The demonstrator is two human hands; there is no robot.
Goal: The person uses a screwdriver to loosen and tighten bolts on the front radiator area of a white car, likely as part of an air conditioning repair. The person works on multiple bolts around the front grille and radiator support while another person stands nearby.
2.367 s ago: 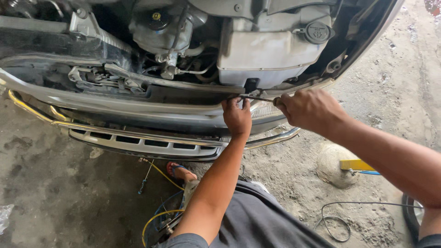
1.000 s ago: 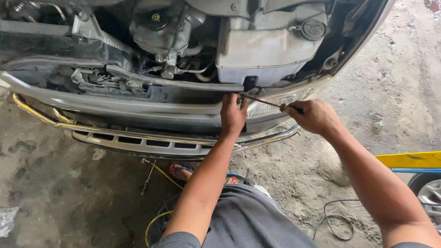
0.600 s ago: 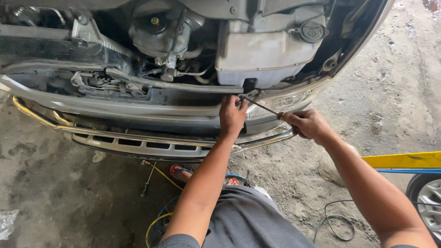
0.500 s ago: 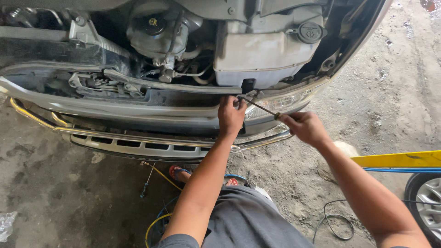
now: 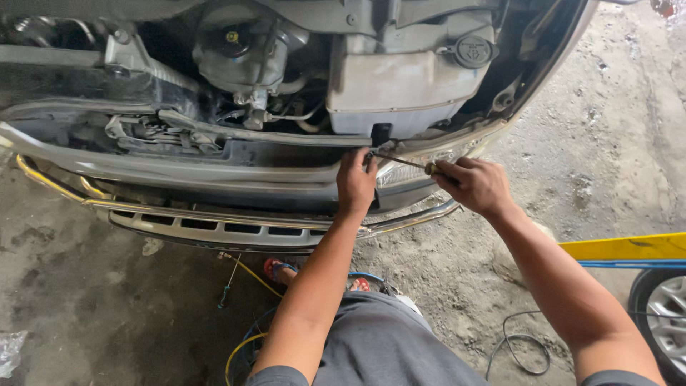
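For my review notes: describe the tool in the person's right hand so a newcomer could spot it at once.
Start at the pale plastic reservoir in the open engine bay. Just below it, above the front bumper, the two hands meet. The screwdriver is the thin metal shaft slanting from the right hand to the left hand, the only slim straight rod there.

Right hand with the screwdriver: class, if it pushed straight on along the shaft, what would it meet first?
The right hand points the screwdriver up-left; its tip is already at the bumper's top edge beside the left hand's fingers. Depth unclear.
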